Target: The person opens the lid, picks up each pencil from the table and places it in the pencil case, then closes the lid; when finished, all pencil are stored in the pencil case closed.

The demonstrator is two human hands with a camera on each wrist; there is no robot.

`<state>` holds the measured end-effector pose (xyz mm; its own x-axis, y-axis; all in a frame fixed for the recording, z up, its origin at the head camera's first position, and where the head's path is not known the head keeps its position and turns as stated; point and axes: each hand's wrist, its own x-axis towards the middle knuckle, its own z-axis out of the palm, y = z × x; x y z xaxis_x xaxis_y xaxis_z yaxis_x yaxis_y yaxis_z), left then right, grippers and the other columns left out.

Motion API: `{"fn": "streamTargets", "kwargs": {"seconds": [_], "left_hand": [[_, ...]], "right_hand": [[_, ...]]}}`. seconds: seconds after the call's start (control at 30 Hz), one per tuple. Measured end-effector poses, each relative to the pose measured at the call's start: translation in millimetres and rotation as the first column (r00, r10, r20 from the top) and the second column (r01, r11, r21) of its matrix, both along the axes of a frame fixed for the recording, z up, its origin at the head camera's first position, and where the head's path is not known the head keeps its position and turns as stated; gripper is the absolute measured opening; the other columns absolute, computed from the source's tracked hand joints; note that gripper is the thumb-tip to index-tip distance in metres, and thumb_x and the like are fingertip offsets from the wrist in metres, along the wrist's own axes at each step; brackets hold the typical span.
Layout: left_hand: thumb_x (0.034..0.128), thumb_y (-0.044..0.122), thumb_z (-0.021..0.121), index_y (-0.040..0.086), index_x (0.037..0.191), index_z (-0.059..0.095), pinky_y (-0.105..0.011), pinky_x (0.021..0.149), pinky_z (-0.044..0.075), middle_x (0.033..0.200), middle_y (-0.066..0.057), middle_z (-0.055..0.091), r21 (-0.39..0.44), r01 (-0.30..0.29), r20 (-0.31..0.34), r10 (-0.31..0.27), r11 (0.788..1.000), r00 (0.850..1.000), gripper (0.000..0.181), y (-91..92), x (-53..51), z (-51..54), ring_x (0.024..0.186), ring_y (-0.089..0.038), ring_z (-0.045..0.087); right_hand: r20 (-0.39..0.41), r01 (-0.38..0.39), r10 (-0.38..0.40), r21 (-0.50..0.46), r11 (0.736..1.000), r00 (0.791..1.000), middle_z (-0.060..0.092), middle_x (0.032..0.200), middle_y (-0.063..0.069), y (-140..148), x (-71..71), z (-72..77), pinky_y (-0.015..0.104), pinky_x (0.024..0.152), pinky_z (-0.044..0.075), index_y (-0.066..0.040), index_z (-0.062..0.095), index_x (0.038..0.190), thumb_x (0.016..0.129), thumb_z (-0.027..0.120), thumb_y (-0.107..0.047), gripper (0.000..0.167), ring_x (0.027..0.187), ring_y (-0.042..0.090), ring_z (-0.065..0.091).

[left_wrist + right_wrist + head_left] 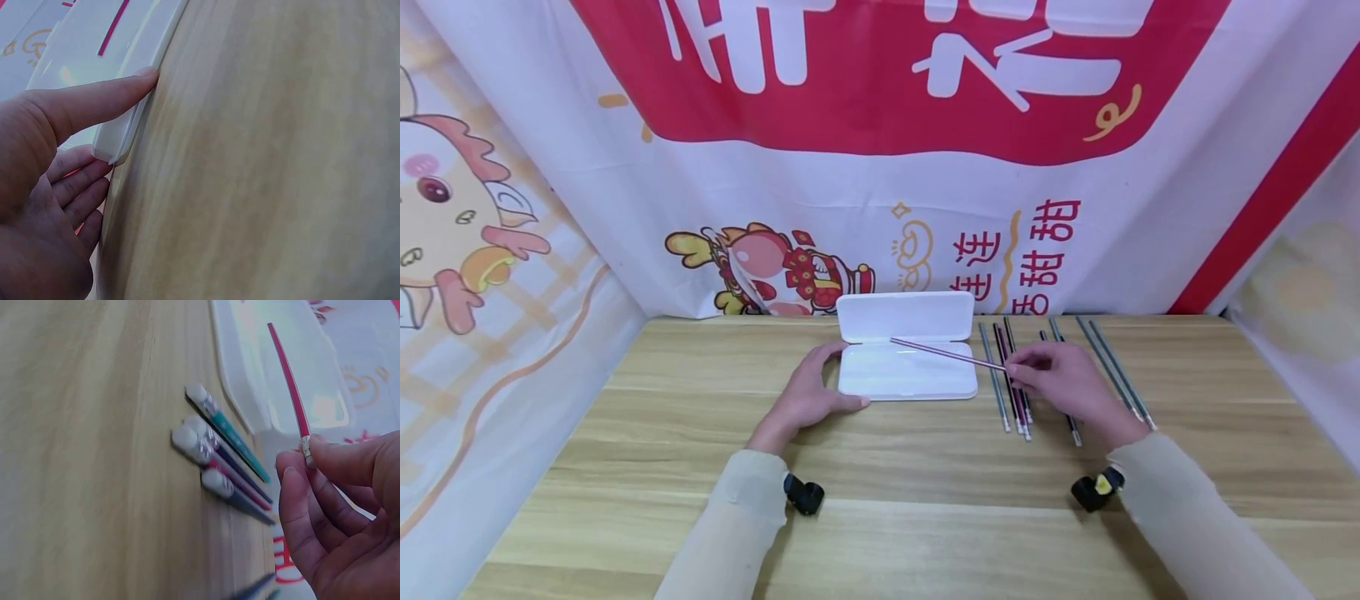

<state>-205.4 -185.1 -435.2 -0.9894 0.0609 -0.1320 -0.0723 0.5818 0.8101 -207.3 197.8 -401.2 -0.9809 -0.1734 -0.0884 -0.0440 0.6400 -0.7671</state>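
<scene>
A white pencil case (907, 371) lies on the table with its lid (905, 316) raised at the back. My left hand (812, 387) holds its left end, thumb along the front edge and fingers about the left side. In the left wrist view, the thumb of my left hand (81, 112) touches the case's rim (115, 140). My right hand (1060, 375) pinches a red pencil (947, 353) near its eraser end. In the right wrist view, the pencil (289, 378) slants over the case's tray (250, 375), between the thumb and fingers of my right hand (340, 506).
Several pencils (1015, 383) lie close together right of the case, eraser ends toward me. Farther right are two teal pencils (1116, 367), and a dark pencil (1075, 429) partly under my right hand. A printed cloth (820, 200) hangs behind the wooden table (910, 467).
</scene>
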Motion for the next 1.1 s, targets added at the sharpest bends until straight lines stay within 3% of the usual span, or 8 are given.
{"fn": "streamTargets", "kwargs": {"seconds": [0.23, 0.47, 0.6, 0.93, 1.1], "left_hand": [[0.0786, 0.022, 0.097, 0.021, 0.158, 0.049, -0.062, 0.136, 0.019, 0.171, -0.008, 0.041, -0.002, 0.001, 0.002, -0.001, 1.000, 1.000, 0.093, -0.2, -0.6, -1.7, 0.162, -0.036, 0.031], [0.0782, 0.023, 0.098, 0.020, 0.158, 0.049, -0.062, 0.136, 0.018, 0.170, -0.009, 0.042, 0.002, 0.005, -0.012, -0.005, 1.000, 1.000, 0.094, -1.0, -1.6, -2.1, 0.162, -0.036, 0.032], [0.0783, 0.023, 0.098, 0.020, 0.158, 0.049, -0.062, 0.136, 0.018, 0.170, -0.008, 0.042, 0.006, 0.005, -0.009, -0.005, 1.000, 1.000, 0.093, -0.8, -1.3, -1.3, 0.162, -0.036, 0.031], [0.0792, 0.023, 0.097, 0.022, 0.157, 0.050, -0.062, 0.136, 0.018, 0.171, -0.007, 0.042, 0.005, -0.001, 0.000, 0.001, 1.000, 1.000, 0.091, 0.6, -0.4, -0.6, 0.162, -0.035, 0.031], [0.0797, 0.023, 0.097, 0.022, 0.158, 0.050, -0.062, 0.136, 0.018, 0.171, -0.007, 0.042, 0.005, -0.005, 0.002, 0.005, 1.000, 1.000, 0.091, 0.8, 0.0, 0.0, 0.162, -0.035, 0.031]], "right_hand": [[-0.043, -0.050, 0.052, 0.050, 0.997, 0.998, 0.078, 0.100, 0.010, -24, -19.0, -2.7, 0.031, 0.077, 0.059, -0.009, 0.079, 0.114, 0.105, 0.070, -0.020, 0.016, 0.088, 0.021, 0.071], [-0.035, -0.065, 0.067, 0.067, 0.996, 0.997, 0.076, 0.107, 0.009, -41, -30.6, -5.8, 0.033, 0.080, 0.058, -0.012, 0.078, 0.116, 0.105, 0.071, -0.021, 0.016, 0.094, 0.023, 0.068], [-0.044, -0.062, 0.065, 0.074, 0.995, 0.997, 0.076, 0.114, 0.009, -48, -35.2, -8.3, 0.035, 0.083, 0.056, -0.014, 0.080, 0.114, 0.104, 0.072, -0.021, 0.015, 0.101, 0.025, 0.065], [-0.112, -0.088, 0.101, 0.111, 0.990, 0.989, 0.071, 0.108, 0.009, -60, -41.4, -20.4, 0.035, 0.083, 0.051, -0.014, 0.084, 0.107, 0.101, 0.076, -0.015, 0.011, 0.099, 0.024, 0.061], [-0.090, -0.090, 0.102, 0.131, 0.987, 0.991, 0.068, 0.110, 0.009, -62, -43.4, -23.4, 0.035, 0.084, 0.050, -0.015, 0.084, 0.108, 0.101, 0.075, -0.018, 0.011, 0.102, 0.025, 0.059]]}}
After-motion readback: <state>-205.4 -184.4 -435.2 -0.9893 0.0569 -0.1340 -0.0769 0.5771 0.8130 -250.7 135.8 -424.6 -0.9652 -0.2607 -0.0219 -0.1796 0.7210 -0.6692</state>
